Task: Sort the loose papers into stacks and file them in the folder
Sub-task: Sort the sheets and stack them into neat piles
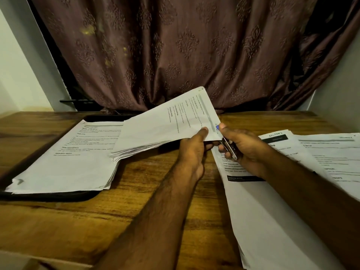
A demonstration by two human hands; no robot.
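**Inspector A:** Status of the hands?

**Inspector B:** The left hand (191,151) pinches a thick sheaf of white printed sheets (165,125) at its near right corner, thumb on top and fingers beneath. The sheaf is lifted off the brown wooden table (78,221) and tilted, its far corner raised. The right hand (241,147) is curled round a small dark and silver stapler (230,148), which sits at that same corner of the sheaf.

**Inspector A:** And the remaining papers?

**Inspector B:** One white printed stack (74,162) lies to the left on an open black folder (48,196). A second white stack with black header bars (263,211) lies under the right forearm. A third stack (335,156) lies just beside it, at the right edge.

**Inspector A:** Background?

**Inspector B:** A brown patterned curtain (175,51) hangs behind the table.
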